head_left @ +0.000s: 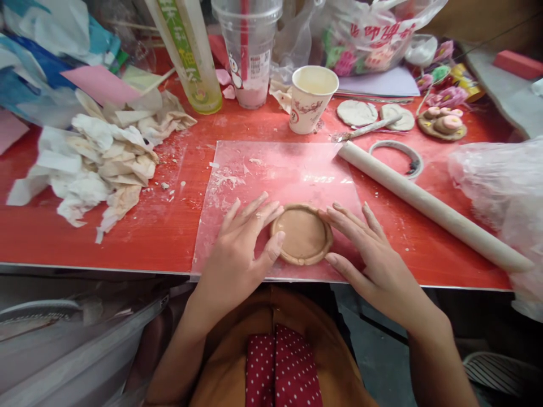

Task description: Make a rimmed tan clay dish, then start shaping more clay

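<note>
A round brown clay dish (300,233) with a low raised rim lies on a clear plastic sheet (280,169) near the table's front edge. On its left side rests my left hand (244,249), fingers spread, with the thumb and a fingertip at the rim. My right hand (365,249) is on the opposite side, its fingers stretched out and the tips touching or very close to the rim. Neither hand grips the dish. Whitish clay smears mark the sheet's upper left part.
A long rolling pin (432,206) lies diagonally at right, beside a tape ring (399,158) and a brush (373,127). Behind stand a paper cup (313,102), a plastic cup (248,56) and a bottle (186,56). Crumpled tissues (102,164) cover the left; plastic bags (500,175) lie far right.
</note>
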Tool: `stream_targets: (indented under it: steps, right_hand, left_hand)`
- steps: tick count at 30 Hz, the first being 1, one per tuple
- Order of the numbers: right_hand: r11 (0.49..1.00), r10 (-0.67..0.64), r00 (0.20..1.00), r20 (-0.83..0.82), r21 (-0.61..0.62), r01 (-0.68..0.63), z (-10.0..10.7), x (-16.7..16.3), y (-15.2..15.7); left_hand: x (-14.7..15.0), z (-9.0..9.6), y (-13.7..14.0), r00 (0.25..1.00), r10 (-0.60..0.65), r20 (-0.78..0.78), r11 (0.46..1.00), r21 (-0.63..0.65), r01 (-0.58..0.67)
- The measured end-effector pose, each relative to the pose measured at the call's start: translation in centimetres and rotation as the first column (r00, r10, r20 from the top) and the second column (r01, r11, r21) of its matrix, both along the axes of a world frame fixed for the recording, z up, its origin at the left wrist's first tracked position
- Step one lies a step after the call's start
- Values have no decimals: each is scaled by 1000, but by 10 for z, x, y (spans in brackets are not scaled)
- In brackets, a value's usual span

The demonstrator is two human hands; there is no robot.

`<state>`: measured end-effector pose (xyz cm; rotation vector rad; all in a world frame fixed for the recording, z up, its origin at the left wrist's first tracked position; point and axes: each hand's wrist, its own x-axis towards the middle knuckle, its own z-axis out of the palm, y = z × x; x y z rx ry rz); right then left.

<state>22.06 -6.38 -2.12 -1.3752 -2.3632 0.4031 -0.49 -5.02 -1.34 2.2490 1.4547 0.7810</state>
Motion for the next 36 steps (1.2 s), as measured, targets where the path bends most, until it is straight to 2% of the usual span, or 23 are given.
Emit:
stream_targets:
  steps: [4,8,15,17,19,24,32,36]
  right_hand:
    - [1000,-12,1000,7,9,12,-1,6,-12]
    - [999,-10,1000,10,30,10,-3,9,-25]
    - [994,90,996,12,58,-90,-5,7,-39]
    - [991,121,992,-16,57,-120,-5,7,-40]
    - [991,124,991,-50,60,-121,-5,6,-40]
    - [993,95,992,-81,80,-89,-6,5,-37]
    - [995,75,989,-129,81,-64,-8,8,-38]
    - [996,62,985,-161,78,-50,-8,8,-38]
  left_hand:
    - [-2,-2,-3,991,57,118,996,56,-64]
    - [-3,-3,-5,978,117,173,989,69,-131]
    - [-6,0,-10,922,244,301,968,-23,-249]
    - [-7,1,-10,916,243,319,969,-29,-247]
    - [-6,0,-9,938,184,293,980,15,-197]
    - [-2,-2,-3,998,-17,53,992,127,10]
    - [1,-4,-4,998,38,-53,977,212,-26]
    - [0,-4,-3,999,51,-19,979,198,-46]
